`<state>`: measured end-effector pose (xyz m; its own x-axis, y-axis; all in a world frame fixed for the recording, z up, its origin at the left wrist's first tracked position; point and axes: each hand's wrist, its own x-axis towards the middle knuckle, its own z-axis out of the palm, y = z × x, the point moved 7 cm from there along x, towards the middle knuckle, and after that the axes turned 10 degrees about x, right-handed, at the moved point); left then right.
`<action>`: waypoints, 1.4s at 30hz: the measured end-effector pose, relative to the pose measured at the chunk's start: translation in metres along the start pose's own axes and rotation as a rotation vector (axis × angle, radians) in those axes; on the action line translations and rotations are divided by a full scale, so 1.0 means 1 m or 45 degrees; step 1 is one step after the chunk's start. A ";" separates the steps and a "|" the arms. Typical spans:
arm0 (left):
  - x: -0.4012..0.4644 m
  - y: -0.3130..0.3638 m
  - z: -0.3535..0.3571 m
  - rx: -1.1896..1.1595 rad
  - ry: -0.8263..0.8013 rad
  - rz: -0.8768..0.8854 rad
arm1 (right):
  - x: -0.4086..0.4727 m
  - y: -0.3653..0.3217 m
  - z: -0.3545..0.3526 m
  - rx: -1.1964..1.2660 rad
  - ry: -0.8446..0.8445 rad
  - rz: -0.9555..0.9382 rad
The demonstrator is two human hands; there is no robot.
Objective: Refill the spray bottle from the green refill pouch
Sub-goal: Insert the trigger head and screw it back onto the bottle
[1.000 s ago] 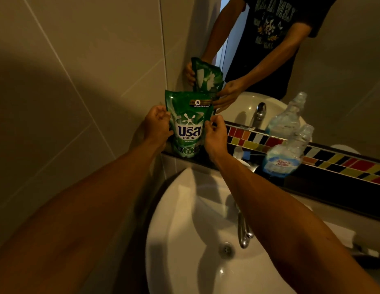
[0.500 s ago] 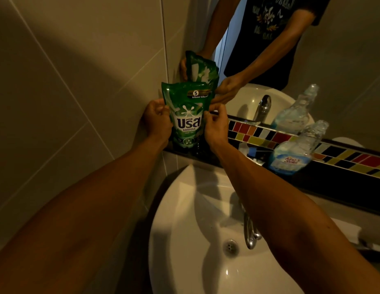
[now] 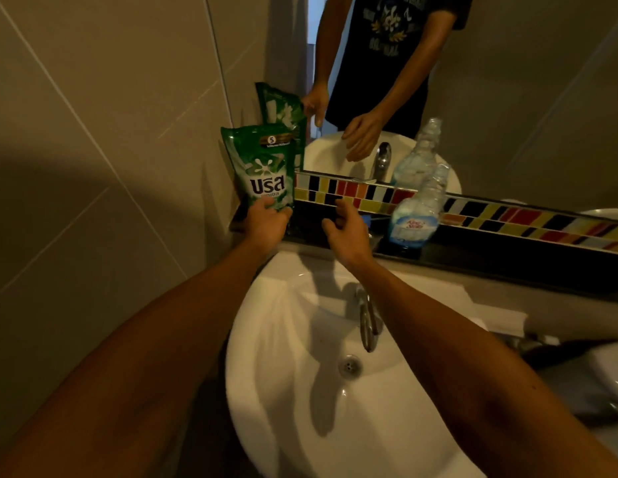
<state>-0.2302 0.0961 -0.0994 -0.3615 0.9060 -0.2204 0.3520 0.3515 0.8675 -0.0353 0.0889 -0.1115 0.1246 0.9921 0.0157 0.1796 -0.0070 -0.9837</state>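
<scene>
The green refill pouch (image 3: 262, 163) stands upright on the dark ledge (image 3: 473, 257) in the corner against the wall. My left hand (image 3: 266, 224) grips its bottom edge. Apart from the pouch, my right hand (image 3: 347, 229) hovers over the ledge with fingers loosely curled and holds nothing. The clear spray bottle (image 3: 416, 212), holding pale blue liquid and with no spray head on it, stands on the ledge to the right of that hand.
A white sink (image 3: 300, 391) with a chrome tap (image 3: 366, 319) lies below the ledge. A mirror (image 3: 525, 98) above a coloured tile strip (image 3: 507, 215) reflects the pouch, the bottle and a person's arms. Tiled wall on the left.
My right hand has let go of the pouch and moved right and down. My left hand slid from the pouch's side to its bottom edge. The pouch now rests lower on the ledge.
</scene>
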 end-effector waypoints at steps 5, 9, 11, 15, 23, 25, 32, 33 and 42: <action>-0.029 0.016 0.048 0.146 -0.183 0.153 | -0.027 0.010 -0.064 -0.027 0.114 -0.022; -0.045 0.027 0.077 0.224 -0.224 0.225 | -0.040 0.015 -0.116 0.011 0.253 0.009; -0.050 0.031 0.089 0.260 -0.234 0.249 | -0.043 0.016 -0.139 0.024 0.319 0.026; -0.052 0.038 0.108 0.275 -0.240 0.252 | -0.035 0.008 -0.175 0.100 0.364 -0.031; -0.033 0.045 0.144 0.330 -0.206 0.202 | 0.005 -0.022 -0.203 0.036 0.267 -0.146; -0.024 0.045 0.155 0.336 -0.210 0.196 | 0.018 -0.025 -0.203 0.022 0.193 -0.141; -0.004 0.040 0.187 0.388 -0.224 0.155 | 0.042 -0.019 -0.200 0.016 -0.002 -0.094; -0.002 0.038 0.191 0.398 -0.223 0.153 | 0.044 -0.018 -0.201 0.024 -0.015 -0.084; 0.006 0.022 0.201 0.366 -0.142 0.077 | 0.054 -0.022 -0.208 -0.003 -0.251 -0.078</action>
<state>-0.0517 0.1567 -0.1715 -0.2412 0.9420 -0.2334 0.6054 0.3340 0.7224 0.1706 0.1163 -0.0516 -0.0797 0.9960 0.0401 0.1830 0.0542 -0.9816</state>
